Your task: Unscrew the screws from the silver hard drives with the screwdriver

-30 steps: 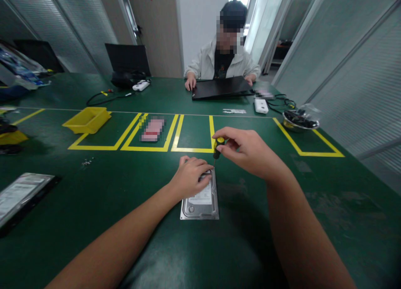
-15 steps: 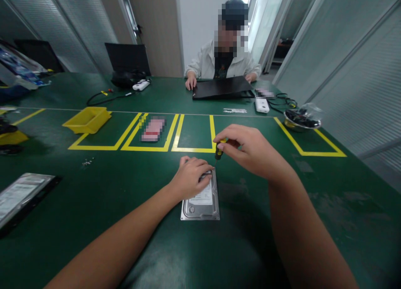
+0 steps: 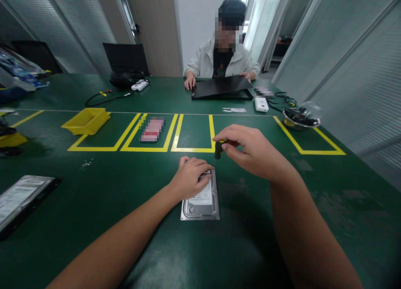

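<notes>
A silver hard drive (image 3: pixel 205 211) with a white label lies flat on the green table in front of me. My left hand (image 3: pixel 191 178) is laid over its far part, holding it, with the index fingertip close to the far right corner. Pinched between the fingers of my right hand (image 3: pixel 246 149) is a small black and yellow screwdriver (image 3: pixel 218 150). It stands almost upright, leaning slightly right, and its thin shaft reaches down to that corner. The screw under the tip is too small to make out.
Several loose screws (image 3: pixel 87 163) lie to the left, beyond a second hard drive (image 3: pixel 23 199). A yellow bin (image 3: pixel 87 120) and a blurred pink item (image 3: pixel 153 129) sit near taped rectangles. Across the table a person (image 3: pixel 222 55) handles a black panel (image 3: pixel 221 87). A metal bowl (image 3: pixel 301 118) holds dark parts.
The screwdriver's handle has turned in my right fingers, showing more black and less yellow. My left hand and the hard drive stay put. The person opposite shifts one hand on the panel.
</notes>
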Demonstrator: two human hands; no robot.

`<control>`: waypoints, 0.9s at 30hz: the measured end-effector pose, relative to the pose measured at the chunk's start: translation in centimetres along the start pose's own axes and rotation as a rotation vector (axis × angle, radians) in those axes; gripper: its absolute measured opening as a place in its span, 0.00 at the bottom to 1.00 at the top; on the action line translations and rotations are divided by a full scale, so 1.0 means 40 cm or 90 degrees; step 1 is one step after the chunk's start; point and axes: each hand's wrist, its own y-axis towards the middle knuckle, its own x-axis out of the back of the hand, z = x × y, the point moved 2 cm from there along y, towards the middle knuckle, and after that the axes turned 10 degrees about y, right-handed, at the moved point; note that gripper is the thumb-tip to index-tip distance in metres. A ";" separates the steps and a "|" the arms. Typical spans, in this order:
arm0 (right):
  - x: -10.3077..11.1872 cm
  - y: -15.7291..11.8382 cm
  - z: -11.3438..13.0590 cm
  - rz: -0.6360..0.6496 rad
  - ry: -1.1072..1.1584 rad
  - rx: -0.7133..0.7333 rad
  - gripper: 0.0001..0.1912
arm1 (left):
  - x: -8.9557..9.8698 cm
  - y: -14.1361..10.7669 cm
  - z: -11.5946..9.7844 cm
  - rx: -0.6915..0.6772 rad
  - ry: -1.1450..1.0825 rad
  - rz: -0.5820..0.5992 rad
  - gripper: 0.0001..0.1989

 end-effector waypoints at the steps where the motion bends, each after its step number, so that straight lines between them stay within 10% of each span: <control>1: -0.001 0.000 0.001 0.002 -0.002 0.003 0.16 | 0.000 0.000 0.000 0.003 -0.003 -0.001 0.13; 27: -0.017 0.002 0.027 -0.008 -0.035 0.005 0.11 | -0.003 -0.029 0.007 0.056 -0.016 -0.047 0.13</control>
